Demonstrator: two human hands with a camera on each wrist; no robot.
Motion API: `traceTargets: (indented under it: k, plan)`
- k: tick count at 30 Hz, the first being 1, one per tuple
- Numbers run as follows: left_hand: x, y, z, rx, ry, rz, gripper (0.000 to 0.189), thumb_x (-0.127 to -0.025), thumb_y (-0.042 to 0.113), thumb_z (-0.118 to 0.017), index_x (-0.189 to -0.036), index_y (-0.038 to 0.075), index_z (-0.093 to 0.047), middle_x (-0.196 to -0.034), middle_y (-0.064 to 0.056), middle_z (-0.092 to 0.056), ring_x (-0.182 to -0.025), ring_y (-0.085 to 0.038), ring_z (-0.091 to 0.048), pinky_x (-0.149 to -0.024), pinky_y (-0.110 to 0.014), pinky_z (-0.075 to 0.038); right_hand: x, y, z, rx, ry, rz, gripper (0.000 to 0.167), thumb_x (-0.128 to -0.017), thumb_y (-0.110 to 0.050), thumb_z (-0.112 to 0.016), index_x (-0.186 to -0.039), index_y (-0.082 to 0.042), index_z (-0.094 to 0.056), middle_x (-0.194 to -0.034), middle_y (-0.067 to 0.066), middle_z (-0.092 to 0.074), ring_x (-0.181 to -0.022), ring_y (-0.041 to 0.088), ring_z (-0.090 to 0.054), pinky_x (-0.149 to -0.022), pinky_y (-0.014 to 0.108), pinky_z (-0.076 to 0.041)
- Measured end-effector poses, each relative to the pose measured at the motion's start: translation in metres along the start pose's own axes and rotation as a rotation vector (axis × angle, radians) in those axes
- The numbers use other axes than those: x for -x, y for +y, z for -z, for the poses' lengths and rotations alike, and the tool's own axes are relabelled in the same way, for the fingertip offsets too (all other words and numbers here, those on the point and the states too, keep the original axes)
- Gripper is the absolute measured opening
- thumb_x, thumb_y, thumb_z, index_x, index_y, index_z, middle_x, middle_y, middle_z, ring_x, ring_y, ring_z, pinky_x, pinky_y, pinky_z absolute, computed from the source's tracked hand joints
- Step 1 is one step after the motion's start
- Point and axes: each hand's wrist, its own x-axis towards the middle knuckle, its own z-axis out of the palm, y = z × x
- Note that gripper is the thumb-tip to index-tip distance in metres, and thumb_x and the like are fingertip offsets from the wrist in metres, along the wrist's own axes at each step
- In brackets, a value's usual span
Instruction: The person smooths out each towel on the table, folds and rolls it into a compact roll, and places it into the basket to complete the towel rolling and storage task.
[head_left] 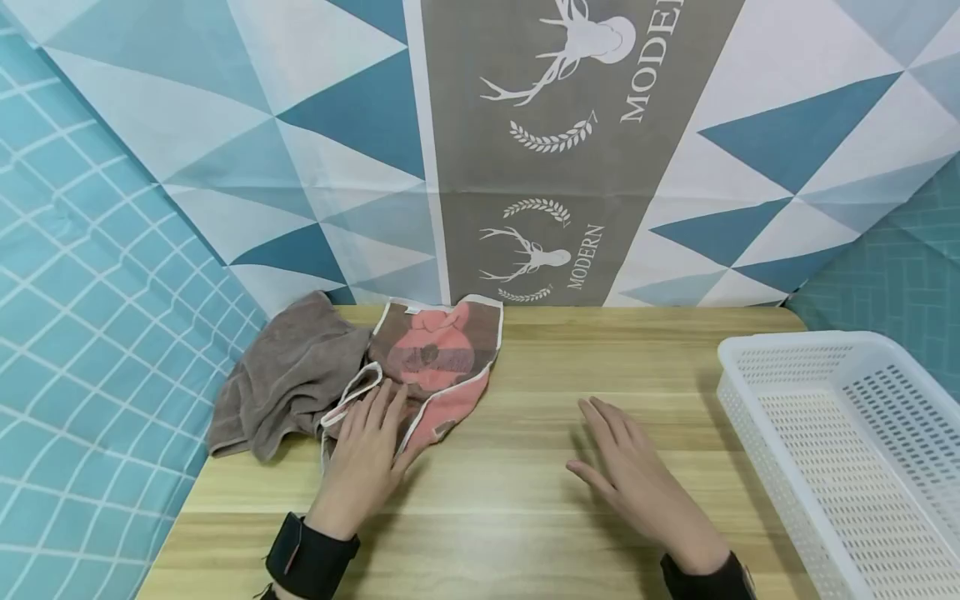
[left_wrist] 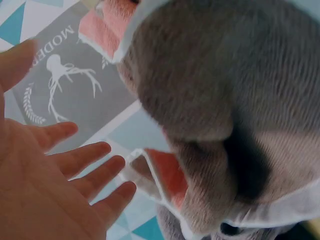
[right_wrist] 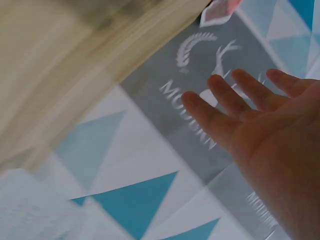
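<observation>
Two towels lie at the left back of the table. One is a crumpled plain grey-brown towel (head_left: 288,375). Beside it spreads a brown and pink towel (head_left: 431,350) with white edging and a pink figure, partly folded over itself. My left hand (head_left: 363,458) is over the near edge of this patterned towel, fingers straight, gripping nothing. The left wrist view shows the same left hand (left_wrist: 55,185) with fingers spread beside the cloth (left_wrist: 195,65). Palm facing inward, my right hand (head_left: 641,483) hovers over the middle of the table, its fingers extended and holding nothing.
A white perforated plastic basket (head_left: 776,479) stands at the right edge of the wooden table (head_left: 480,533). Behind the table hangs a cloth (head_left: 360,125) with triangles and deer prints. A blue checked covering (head_left: 90,333) borders the left side.
</observation>
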Motion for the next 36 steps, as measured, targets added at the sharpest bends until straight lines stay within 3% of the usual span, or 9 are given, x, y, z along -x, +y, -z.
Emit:
traceTargets:
  k: [4, 9, 16, 22, 29, 33, 36]
  plan:
    - [0.000, -0.003, -0.003, -0.014, 0.007, -0.022, 0.080, -0.086, 0.033, -0.079, -0.148, 0.001, -0.040, -0.150, -0.027, -0.038, -0.136, -0.043, -0.039, -0.110, -0.056, -0.033, -0.024, -0.014, -0.001, 0.048, -0.005, 0.113, 0.077, -0.098, -0.042, -0.061, -0.156, -0.008, -0.025, -0.156, 0.019, -0.033, -0.142, 0.038, -0.033, -0.114, 0.055, -0.027]
    - [0.004, -0.007, -0.005, -0.032, 0.022, 0.000, 0.080, -0.082, 0.028, -0.083, -0.144, -0.003, -0.043, -0.148, -0.029, -0.041, -0.131, -0.044, -0.045, -0.108, -0.056, -0.037, -0.057, -0.041, -0.006, 0.110, -0.030, 0.242, 0.078, -0.097, -0.045, -0.060, -0.155, -0.006, -0.027, -0.154, 0.021, -0.036, -0.141, 0.038, -0.036, -0.116, 0.052, -0.027]
    - [0.020, -0.014, -0.007, -0.053, -0.067, 0.042, 0.075, -0.084, 0.029, -0.080, -0.143, -0.004, -0.047, -0.148, -0.028, -0.043, -0.131, -0.043, -0.047, -0.108, -0.054, -0.038, -0.092, -0.082, -0.027, 0.159, -0.165, 0.325, 0.079, -0.098, -0.046, -0.058, -0.156, -0.006, -0.025, -0.159, 0.019, -0.031, -0.145, 0.038, -0.030, -0.118, 0.053, -0.024]
    - [0.029, -0.017, -0.008, -0.080, -0.126, 0.041, 0.065, -0.084, 0.031, -0.080, -0.136, 0.001, -0.055, -0.137, -0.025, -0.054, -0.123, -0.041, -0.054, -0.104, -0.052, -0.042, -0.112, -0.105, -0.047, 0.205, -0.167, 0.418, 0.075, -0.094, -0.036, -0.067, -0.153, -0.004, -0.033, -0.155, 0.018, -0.038, -0.142, 0.038, -0.037, -0.114, 0.056, -0.030]
    - [0.032, -0.013, -0.012, -0.106, -0.089, -0.004, 0.039, -0.079, 0.024, -0.085, -0.107, 0.008, -0.064, -0.107, -0.016, -0.061, -0.101, -0.036, -0.060, -0.084, -0.049, -0.048, -0.122, -0.101, -0.075, 0.235, -0.186, 0.398, 0.067, -0.089, -0.021, -0.073, -0.147, -0.005, -0.044, -0.149, 0.016, -0.045, -0.138, 0.038, -0.042, -0.113, 0.059, -0.031]
    - [0.030, -0.014, -0.010, -0.112, -0.050, -0.024, 0.032, -0.074, 0.018, -0.086, -0.098, 0.009, -0.067, -0.103, -0.016, -0.063, -0.094, -0.036, -0.063, -0.080, -0.049, -0.049, -0.126, -0.091, -0.087, 0.278, -0.176, 0.378, 0.047, -0.094, -0.013, -0.066, -0.139, -0.004, -0.053, -0.135, 0.015, -0.056, -0.129, 0.035, -0.047, -0.110, 0.057, -0.035]
    - [0.028, -0.019, -0.005, -0.102, -0.058, -0.013, 0.033, -0.076, 0.016, -0.083, -0.104, 0.006, -0.069, -0.105, -0.017, -0.065, -0.096, -0.036, -0.065, -0.084, -0.049, -0.050, -0.130, -0.083, -0.093, 0.275, -0.146, 0.366, 0.032, -0.099, -0.008, -0.056, -0.129, -0.002, -0.060, -0.121, 0.014, -0.061, -0.116, 0.033, -0.051, -0.105, 0.055, -0.040]
